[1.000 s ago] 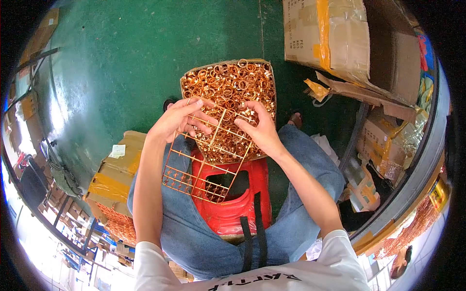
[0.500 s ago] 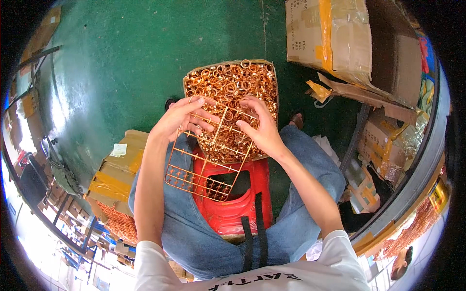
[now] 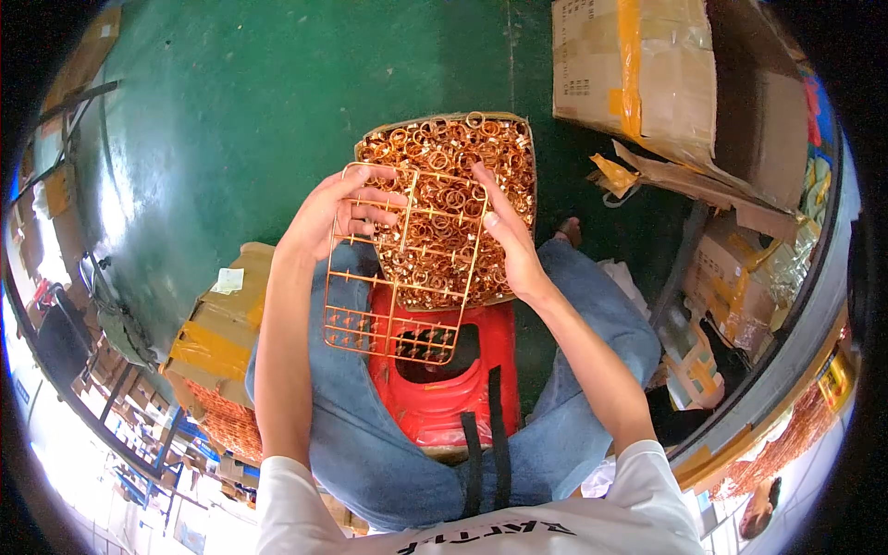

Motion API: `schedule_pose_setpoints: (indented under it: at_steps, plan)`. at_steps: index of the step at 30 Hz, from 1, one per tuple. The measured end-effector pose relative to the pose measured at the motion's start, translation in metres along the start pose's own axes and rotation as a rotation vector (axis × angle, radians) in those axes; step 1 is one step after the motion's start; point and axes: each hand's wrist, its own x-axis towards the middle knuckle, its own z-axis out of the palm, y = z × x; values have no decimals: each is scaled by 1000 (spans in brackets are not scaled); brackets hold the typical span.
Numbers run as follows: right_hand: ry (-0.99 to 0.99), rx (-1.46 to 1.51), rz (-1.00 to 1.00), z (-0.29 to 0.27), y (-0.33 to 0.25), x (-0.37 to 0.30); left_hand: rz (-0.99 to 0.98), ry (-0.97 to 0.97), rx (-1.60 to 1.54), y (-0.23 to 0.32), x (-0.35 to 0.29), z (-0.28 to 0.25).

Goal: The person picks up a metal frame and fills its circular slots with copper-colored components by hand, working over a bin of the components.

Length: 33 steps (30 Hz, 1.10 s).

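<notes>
A thin gold-coloured wire rack (image 3: 396, 283), a rectangular grid with rows of small prongs along its lower end, hangs tilted in front of me. My left hand (image 3: 326, 215) grips its upper left corner, with several fingers reaching behind the bars. At the upper right edge, my right hand (image 3: 514, 248) has its thumb against the outer bar and its fingers extended along it. Behind the rack, many shiny gold-coloured rings (image 3: 444, 153) fill an open carton (image 3: 534, 199). The carton's near end rests by a red plastic stool (image 3: 435, 407) between my knees.
A taped carton (image 3: 208, 338) stands at my left, above a mass of copper-coloured pieces (image 3: 227, 421). A large open cardboard box (image 3: 638, 69) lies at the far right. Along the right runs a grey metal shelf edge (image 3: 786, 338) with boxes and bags near it. The floor (image 3: 240, 83) is green.
The rack has turned more upright and its lower end has risen slightly. My right hand has moved from above the rings to the rack's right edge. My left hand keeps its hold.
</notes>
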Motion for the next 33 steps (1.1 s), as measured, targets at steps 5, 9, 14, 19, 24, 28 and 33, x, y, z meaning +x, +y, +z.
schedule_pose_setpoints:
  at_steps: [5, 9, 14, 19, 24, 28, 33]
  plan:
    - [49, 110, -50, 1, 9, 0, 35, 31, -107, -3, 2, 2]
    - [44, 202, -111, 3, 10, 1, 39, 29, -108, -4, 1, 1]
    - [54, 180, -93, 5, 8, 2, 35, 30, -114, -5, 1, -1]
    - [62, 161, -91, 3, 7, 3, 33, 36, -106, -2, 2, 3]
    - [36, 40, -97, 1, 13, 1, 22, 39, -108, -2, 1, 4]
    - [40, 37, -66, -1, 16, -2, 22, 39, -112, -6, 3, 5]
    - [38, 28, -75, 5, 20, -1, 27, 40, -121, -11, 2, -1]
